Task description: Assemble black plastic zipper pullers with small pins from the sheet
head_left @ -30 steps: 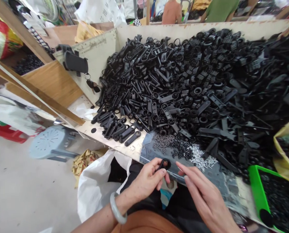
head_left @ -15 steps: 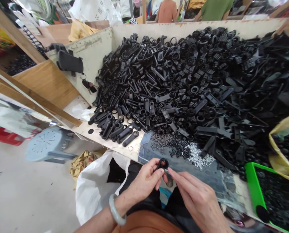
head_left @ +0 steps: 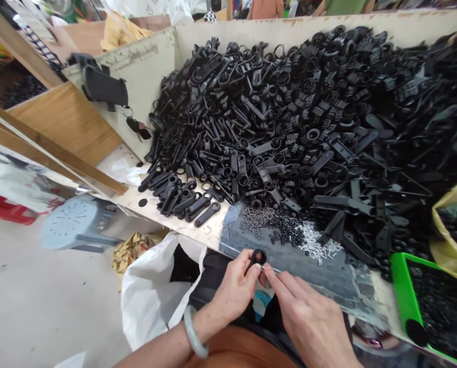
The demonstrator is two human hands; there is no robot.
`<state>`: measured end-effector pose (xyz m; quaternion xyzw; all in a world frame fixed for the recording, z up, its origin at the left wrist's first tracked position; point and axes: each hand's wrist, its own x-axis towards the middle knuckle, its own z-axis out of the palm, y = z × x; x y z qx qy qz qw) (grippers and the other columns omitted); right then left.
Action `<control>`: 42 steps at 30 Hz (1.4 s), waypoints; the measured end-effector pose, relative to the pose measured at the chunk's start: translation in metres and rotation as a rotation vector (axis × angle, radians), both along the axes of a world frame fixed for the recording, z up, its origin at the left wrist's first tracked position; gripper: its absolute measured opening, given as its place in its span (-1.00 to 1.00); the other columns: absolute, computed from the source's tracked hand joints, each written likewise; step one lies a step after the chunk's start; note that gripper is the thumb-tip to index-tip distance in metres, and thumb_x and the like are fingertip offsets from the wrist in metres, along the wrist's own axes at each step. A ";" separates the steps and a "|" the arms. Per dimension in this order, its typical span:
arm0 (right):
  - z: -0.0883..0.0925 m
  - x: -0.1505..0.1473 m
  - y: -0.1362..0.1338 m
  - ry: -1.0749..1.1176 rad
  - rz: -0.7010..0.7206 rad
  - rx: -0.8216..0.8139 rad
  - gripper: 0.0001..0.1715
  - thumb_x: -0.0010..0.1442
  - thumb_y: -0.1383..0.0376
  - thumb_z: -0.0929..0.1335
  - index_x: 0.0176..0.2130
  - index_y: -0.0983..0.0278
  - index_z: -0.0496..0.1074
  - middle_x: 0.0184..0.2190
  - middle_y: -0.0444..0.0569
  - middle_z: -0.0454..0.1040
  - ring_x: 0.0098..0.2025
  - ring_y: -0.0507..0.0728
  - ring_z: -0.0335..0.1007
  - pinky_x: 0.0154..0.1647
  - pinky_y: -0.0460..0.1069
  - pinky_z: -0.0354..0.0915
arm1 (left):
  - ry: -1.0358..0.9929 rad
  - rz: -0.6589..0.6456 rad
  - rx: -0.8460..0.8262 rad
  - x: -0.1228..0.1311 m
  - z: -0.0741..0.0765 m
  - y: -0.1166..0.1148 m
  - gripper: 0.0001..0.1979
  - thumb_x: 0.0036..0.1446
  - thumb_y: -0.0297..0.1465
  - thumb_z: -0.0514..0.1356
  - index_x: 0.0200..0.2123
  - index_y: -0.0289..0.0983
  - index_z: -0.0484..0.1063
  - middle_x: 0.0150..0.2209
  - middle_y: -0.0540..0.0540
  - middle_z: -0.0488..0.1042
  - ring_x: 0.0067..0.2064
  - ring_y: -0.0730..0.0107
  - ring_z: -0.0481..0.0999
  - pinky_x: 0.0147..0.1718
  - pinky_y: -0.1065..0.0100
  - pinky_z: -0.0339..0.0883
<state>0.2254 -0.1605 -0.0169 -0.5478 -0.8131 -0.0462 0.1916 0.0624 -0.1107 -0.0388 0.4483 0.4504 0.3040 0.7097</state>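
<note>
My left hand point(head_left: 234, 286), with a pale bangle point(head_left: 195, 332) at its wrist, is closed around a black plastic part with a ring-shaped end point(head_left: 259, 255). The ring sticks up past the thumb and fingers; the rest of the part is hidden. Against its lower right side press the fingertips of my right hand point(head_left: 311, 312), closed together. Something small and shiny shows at those fingertips, too small to name. Both hands are over my lap, in front of the bench edge.
A big heap of black plastic parts point(head_left: 251, 112) fills the bench. Small screws point(head_left: 255, 217), black bits point(head_left: 286, 232) and silver pins point(head_left: 316, 243) lie on a dark sheet point(head_left: 290, 266). Ring-ended parts point(head_left: 207, 213) lie left, a green tray point(head_left: 399, 281) right, and a white sack point(head_left: 140, 301) below.
The camera view has tilted down slightly, so the far bench wall sits higher. My right fingertips have shifted a little left against the black part; my left hand keeps its hold.
</note>
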 end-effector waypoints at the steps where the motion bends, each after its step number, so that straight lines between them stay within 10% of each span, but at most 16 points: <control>1: 0.003 -0.003 0.000 -0.018 -0.007 -0.004 -0.46 0.24 0.63 0.17 0.07 0.33 0.48 -0.37 -0.03 0.60 -0.42 0.09 0.52 -0.49 -0.04 0.30 | 0.012 0.021 0.000 0.001 -0.001 -0.002 -0.67 0.33 -0.08 0.16 -0.16 -0.24 0.33 -0.45 0.08 0.34 -0.57 0.58 0.16 -0.58 0.47 0.06; 11: 0.006 -0.025 0.000 0.008 -0.197 -0.106 -0.47 0.21 0.61 0.23 0.03 0.29 0.56 -0.32 -0.01 0.66 -0.44 0.06 0.57 -0.54 -0.11 0.33 | 0.091 0.093 0.056 0.000 -0.005 0.002 -0.72 0.25 -0.15 0.26 -0.14 -0.21 0.40 -0.43 0.06 0.35 -0.43 0.44 0.32 -0.39 0.43 0.25; 16: 0.024 -0.002 0.001 0.188 -0.186 -0.277 -0.57 0.36 0.45 0.23 -0.04 0.16 0.62 -0.34 -0.07 0.66 -0.47 0.07 0.60 -0.47 -0.13 0.41 | 0.169 0.004 0.183 -0.010 -0.002 0.008 -0.75 0.25 -0.24 0.26 -0.07 -0.22 0.49 -0.45 0.03 0.41 -0.40 0.36 0.38 -0.36 0.39 0.27; 21: 0.043 0.031 -0.015 0.512 -0.232 -0.239 -0.62 0.45 0.23 0.25 0.09 0.16 0.57 -0.38 -0.07 0.60 -0.43 0.07 0.59 -0.45 -0.13 0.45 | 0.239 0.193 0.295 -0.034 0.013 0.025 -0.73 0.11 -0.32 0.34 -0.10 -0.21 0.53 -0.33 -0.04 0.56 -0.29 0.32 0.51 -0.28 0.39 0.36; 28: 0.022 0.038 0.014 0.800 -0.314 -0.246 -0.57 0.40 0.08 0.30 0.02 0.25 0.61 -0.47 -0.09 0.59 -0.43 0.11 0.57 -0.41 -0.07 0.46 | -0.102 0.293 -0.124 -0.032 0.048 0.034 -0.57 0.00 -0.15 0.39 -0.17 -0.30 0.41 -0.66 0.17 0.32 -0.71 0.73 -0.06 -0.68 0.55 -0.26; 36: 0.025 0.053 0.111 0.027 -0.531 -0.195 -0.72 0.38 0.26 0.34 0.04 0.19 0.55 -0.37 -0.03 0.65 -0.38 0.13 0.57 -0.44 -0.07 0.15 | -0.207 0.380 -0.173 -0.005 0.037 0.024 -0.55 0.02 -0.13 0.41 -0.23 -0.25 0.30 -0.59 0.17 0.37 -0.69 0.75 0.03 -0.63 0.54 -0.21; 42: 0.024 0.055 0.140 0.018 -0.488 -0.161 -0.77 0.37 0.34 0.33 -0.23 0.27 0.61 -0.39 0.04 0.61 -0.35 0.14 0.57 -0.44 -0.06 0.13 | -0.225 0.261 -0.088 0.004 0.047 0.031 -0.57 0.14 -0.12 0.36 -0.10 -0.24 0.31 -0.48 0.09 0.48 -0.53 0.56 0.33 -0.44 0.46 0.17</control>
